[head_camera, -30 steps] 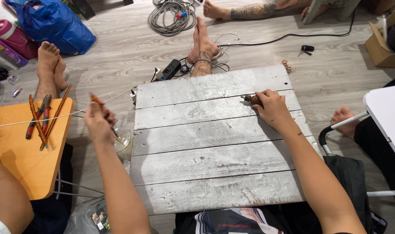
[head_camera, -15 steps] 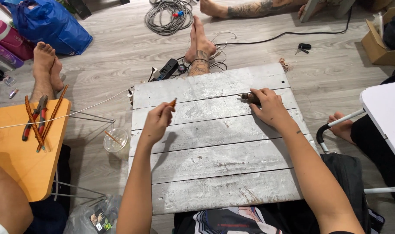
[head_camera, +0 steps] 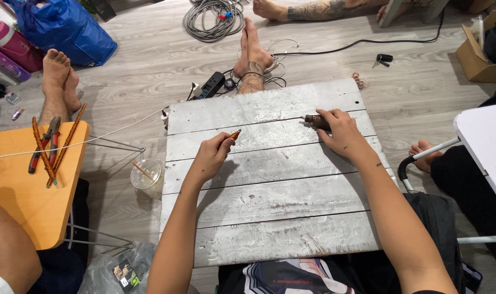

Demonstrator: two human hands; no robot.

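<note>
Head view: the left hand (head_camera: 211, 157) pinches a short copper-coloured stick (head_camera: 235, 133) between fingertips, its tip angled toward the right hand (head_camera: 341, 133). That hand is clamped around a dark, stubby rotary tool (head_camera: 315, 120), braced low on the whitewashed plank board (head_camera: 269, 218), likely for steadiness. A plastic cup (head_camera: 145, 174) stands left of the left hand.
</note>
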